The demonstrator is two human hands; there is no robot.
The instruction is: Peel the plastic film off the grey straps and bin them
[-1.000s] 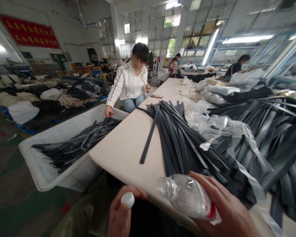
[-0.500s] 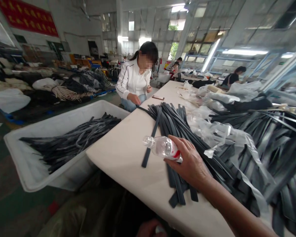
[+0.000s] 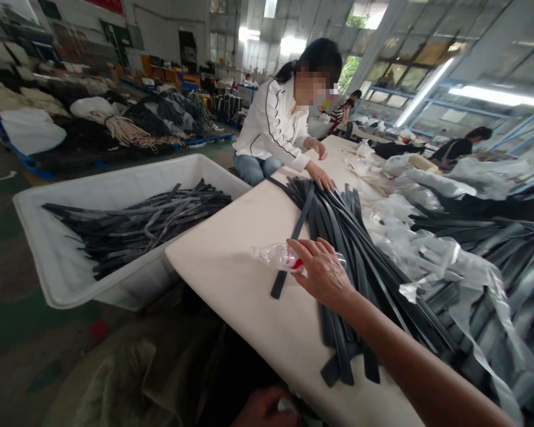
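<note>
My right hand [image 3: 323,270] is wrapped round a clear plastic bottle [image 3: 273,256] with a red-and-white label. The bottle lies on its side, its neck pointing left, over the table and a pile of flat black strips [image 3: 333,219]. One loose black strip [image 3: 301,222] passes behind the bottle, and its near end shows just below it. Low at the bottom edge, below the tabletop, my left hand [image 3: 264,408] is closed and dim. A small whitish spot shows at its fingers, too unclear to name.
A co-worker [image 3: 276,124] in a white jacket sits across the pale table [image 3: 218,255], one hand on the strips' far end. To the left stands a white bin [image 3: 129,290] of black strips. Crumpled clear plastic [image 3: 445,261] and more strips [image 3: 493,314] fill the right side.
The bottle has come down toward the table and lies flatter in my right hand. The co-worker has leaned forward and reached onto the strips. My view has tipped down and shifted.
</note>
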